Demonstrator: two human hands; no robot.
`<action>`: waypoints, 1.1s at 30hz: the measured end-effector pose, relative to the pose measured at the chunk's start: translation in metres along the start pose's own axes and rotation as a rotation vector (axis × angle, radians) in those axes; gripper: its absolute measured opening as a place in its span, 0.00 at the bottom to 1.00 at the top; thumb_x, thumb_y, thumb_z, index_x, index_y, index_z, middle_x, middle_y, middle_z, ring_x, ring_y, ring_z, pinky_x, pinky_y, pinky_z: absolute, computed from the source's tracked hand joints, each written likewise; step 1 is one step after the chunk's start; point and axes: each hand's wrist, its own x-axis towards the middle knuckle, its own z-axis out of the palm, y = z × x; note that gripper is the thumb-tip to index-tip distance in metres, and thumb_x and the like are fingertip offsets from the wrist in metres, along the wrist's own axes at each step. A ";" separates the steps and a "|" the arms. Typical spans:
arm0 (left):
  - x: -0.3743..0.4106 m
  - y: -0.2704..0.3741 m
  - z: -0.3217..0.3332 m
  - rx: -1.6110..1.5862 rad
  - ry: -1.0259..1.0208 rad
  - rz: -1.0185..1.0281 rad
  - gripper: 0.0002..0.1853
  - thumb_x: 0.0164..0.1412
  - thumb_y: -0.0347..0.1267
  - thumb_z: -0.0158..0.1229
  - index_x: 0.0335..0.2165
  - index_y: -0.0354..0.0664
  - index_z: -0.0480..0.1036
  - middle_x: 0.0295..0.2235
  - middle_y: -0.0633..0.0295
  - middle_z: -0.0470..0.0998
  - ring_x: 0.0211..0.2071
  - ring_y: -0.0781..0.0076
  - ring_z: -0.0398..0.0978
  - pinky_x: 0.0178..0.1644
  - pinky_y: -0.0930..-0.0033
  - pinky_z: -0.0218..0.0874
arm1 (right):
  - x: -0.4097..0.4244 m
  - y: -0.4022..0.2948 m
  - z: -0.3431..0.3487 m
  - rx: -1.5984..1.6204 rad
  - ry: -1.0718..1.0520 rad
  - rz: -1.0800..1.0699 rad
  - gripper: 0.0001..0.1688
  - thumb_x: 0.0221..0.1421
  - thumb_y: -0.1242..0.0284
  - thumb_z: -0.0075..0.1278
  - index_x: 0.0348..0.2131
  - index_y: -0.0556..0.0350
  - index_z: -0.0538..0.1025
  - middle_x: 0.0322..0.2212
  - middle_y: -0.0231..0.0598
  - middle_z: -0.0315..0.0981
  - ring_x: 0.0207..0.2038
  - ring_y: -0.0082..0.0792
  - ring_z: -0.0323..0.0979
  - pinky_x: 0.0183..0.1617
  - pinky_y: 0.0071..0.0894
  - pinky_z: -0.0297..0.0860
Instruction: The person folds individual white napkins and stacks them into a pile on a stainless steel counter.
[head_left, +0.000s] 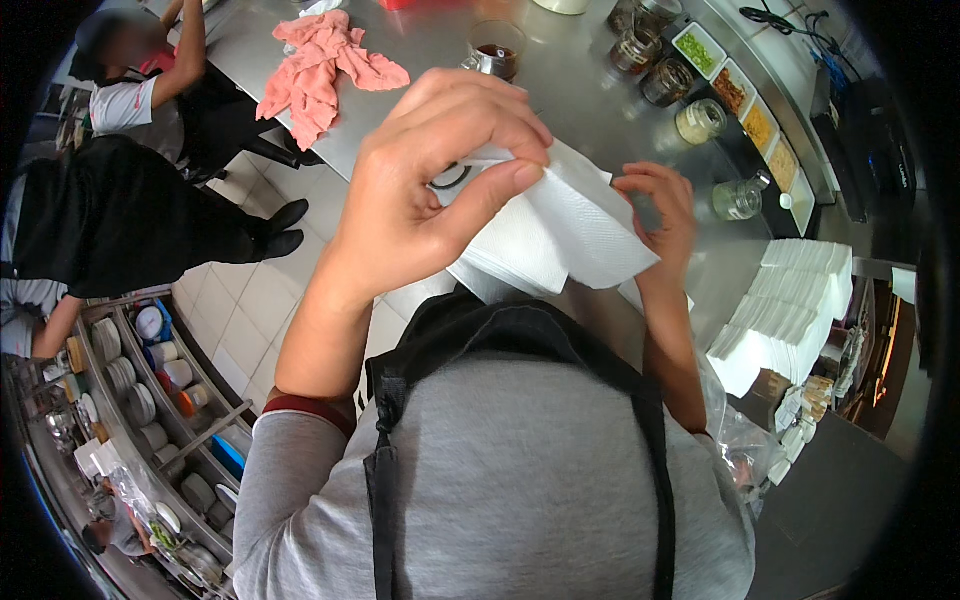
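A white paper napkin (592, 217) is pinched at its upper edge between the thumb and fingers of my left hand (442, 180). More white paper lies just beneath it, near the edge of the steel table, and a dark curved line shows through the gap of my left hand. My right hand (660, 217) is at the napkin's right side with its fingers curled; whether they grip the paper is hidden. To the right of my right hand stand stacks of folded white napkins (795, 300).
A pink cloth (322, 71) lies on the steel table (585, 97). Beyond my hands stand a glass jug of dark liquid (496, 58), glass jars (701, 121) and trays of chopped food (729, 90). People stand at the left, near shelves of dishes (139, 405).
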 end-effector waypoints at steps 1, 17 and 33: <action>0.003 0.003 -0.001 -0.022 -0.010 -0.071 0.05 0.54 0.24 0.68 0.31 0.36 0.80 0.35 0.60 0.82 0.44 0.62 0.77 0.52 0.62 0.65 | 0.000 0.001 -0.004 0.102 0.018 0.047 0.12 0.51 0.81 0.61 0.38 0.51 0.81 0.44 0.37 0.78 0.49 0.39 0.72 0.52 0.34 0.65; 0.039 -0.017 0.007 -0.194 -0.114 -0.411 0.10 0.53 0.28 0.71 0.35 0.36 0.81 0.36 0.60 0.82 0.39 0.73 0.77 0.46 0.71 0.66 | 0.034 -0.031 -0.006 0.963 0.045 0.374 0.16 0.56 0.82 0.62 0.45 0.62 0.76 0.42 0.41 0.78 0.46 0.26 0.73 0.51 0.26 0.69; -0.125 -0.069 0.065 -0.293 -0.021 -0.284 0.14 0.51 0.24 0.55 0.39 0.42 0.79 0.55 0.53 0.76 0.67 0.46 0.60 0.70 0.43 0.46 | -0.078 -0.035 0.053 0.154 -0.322 -0.194 0.23 0.60 0.68 0.55 0.53 0.55 0.71 0.61 0.44 0.69 0.68 0.50 0.60 0.71 0.56 0.50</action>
